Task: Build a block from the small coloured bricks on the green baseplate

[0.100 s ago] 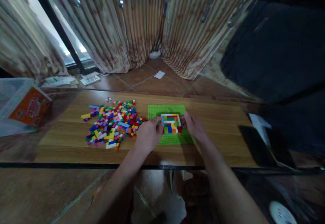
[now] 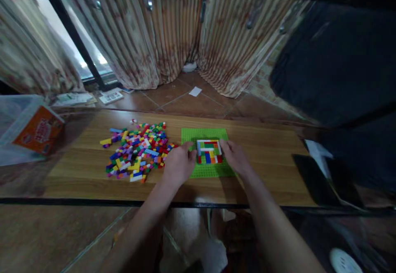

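A small multicoloured brick build [image 2: 209, 150], edged in part with white bricks, sits on the green baseplate [image 2: 204, 132]. On its left side is my left hand [image 2: 179, 163], with thumb and forefinger apart and nothing visible between them. My right hand [image 2: 236, 156] is at the build's right side, fingertips close to the white brick along that edge. Its fingers are partly bent and hold nothing that I can see; whether they touch the brick is unclear. Left of the baseplate lies a heap of loose toy bricks [image 2: 133, 151] in many colours, close to my left hand.
The wooden table [image 2: 266, 141] runs across the view. A clear plastic box [image 2: 18, 116] with an orange label is at the far left. A dark flat object [image 2: 314, 178] and paper [image 2: 318, 153] lie at the right end. Striped curtains [image 2: 173, 29] hang beyond.
Both hands have shifted slightly against the build; the right fingertips are a little lower and nearer its right edge, the left fingers slightly farther from its left edge. The whole view has moved slightly.
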The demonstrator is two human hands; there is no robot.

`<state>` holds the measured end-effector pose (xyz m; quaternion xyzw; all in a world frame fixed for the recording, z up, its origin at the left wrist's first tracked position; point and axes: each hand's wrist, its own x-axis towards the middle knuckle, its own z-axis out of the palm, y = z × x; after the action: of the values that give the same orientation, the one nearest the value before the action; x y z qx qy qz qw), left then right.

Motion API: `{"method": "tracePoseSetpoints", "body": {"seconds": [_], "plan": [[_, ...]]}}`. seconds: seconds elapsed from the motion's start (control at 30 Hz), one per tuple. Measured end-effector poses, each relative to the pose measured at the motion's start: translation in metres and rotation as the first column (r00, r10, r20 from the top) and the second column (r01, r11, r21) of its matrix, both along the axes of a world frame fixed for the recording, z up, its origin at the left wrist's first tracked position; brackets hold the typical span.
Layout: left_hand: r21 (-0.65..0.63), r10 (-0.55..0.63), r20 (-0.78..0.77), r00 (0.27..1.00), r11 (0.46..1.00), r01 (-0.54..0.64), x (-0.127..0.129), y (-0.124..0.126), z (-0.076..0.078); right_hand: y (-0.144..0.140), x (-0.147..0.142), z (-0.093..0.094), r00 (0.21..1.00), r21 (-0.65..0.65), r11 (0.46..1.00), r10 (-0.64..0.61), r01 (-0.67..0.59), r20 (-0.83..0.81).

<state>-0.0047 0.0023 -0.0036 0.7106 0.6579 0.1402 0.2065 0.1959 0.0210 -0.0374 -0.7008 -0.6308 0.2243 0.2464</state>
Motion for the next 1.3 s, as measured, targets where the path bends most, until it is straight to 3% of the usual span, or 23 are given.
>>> {"method": "tracePoseSetpoints", "body": {"seconds": [0.33, 0.47, 0.83, 0.97, 1.1, 1.17, 1.3], "plan": [[-0.016, -0.092, 0.045, 0.995, 0.996, 0.092, 0.015, -0.009, -0.015, 0.001, -0.011, 0.002, 0.998, -0.056, 0.998, -0.030, 0.033, 0.056], [0.002, -0.107, 0.072, 0.992, 0.994, 0.108, 0.016, -0.012, -0.015, 0.002, -0.007, -0.004, 1.000, -0.066, 0.998, -0.020, 0.021, 0.021], [0.004, -0.131, 0.056, 0.990, 0.991, 0.131, 0.013, -0.009, -0.015, -0.001, -0.005, -0.009, 0.985, -0.076, 0.996, -0.039, 0.053, 0.168], [0.022, -0.091, 0.086, 0.992, 0.996, 0.090, -0.016, -0.004, -0.012, -0.003, -0.004, -0.005, 0.969, -0.058, 0.997, -0.042, 0.058, 0.242], [0.047, -0.007, 0.160, 0.987, 0.999, -0.001, -0.070, 0.006, -0.008, -0.003, -0.007, 0.004, 0.969, -0.036, 0.995, -0.082, 0.093, 0.234], [0.020, -0.024, 0.192, 0.981, 1.000, 0.021, -0.096, 0.010, -0.007, -0.003, -0.011, 0.009, 0.973, -0.017, 0.994, -0.104, 0.110, 0.205], [-0.039, 0.014, 0.078, 0.997, 0.999, -0.011, -0.120, 0.010, -0.006, -0.001, -0.019, 0.015, 0.974, -0.007, 0.993, -0.114, 0.118, 0.196]]}}
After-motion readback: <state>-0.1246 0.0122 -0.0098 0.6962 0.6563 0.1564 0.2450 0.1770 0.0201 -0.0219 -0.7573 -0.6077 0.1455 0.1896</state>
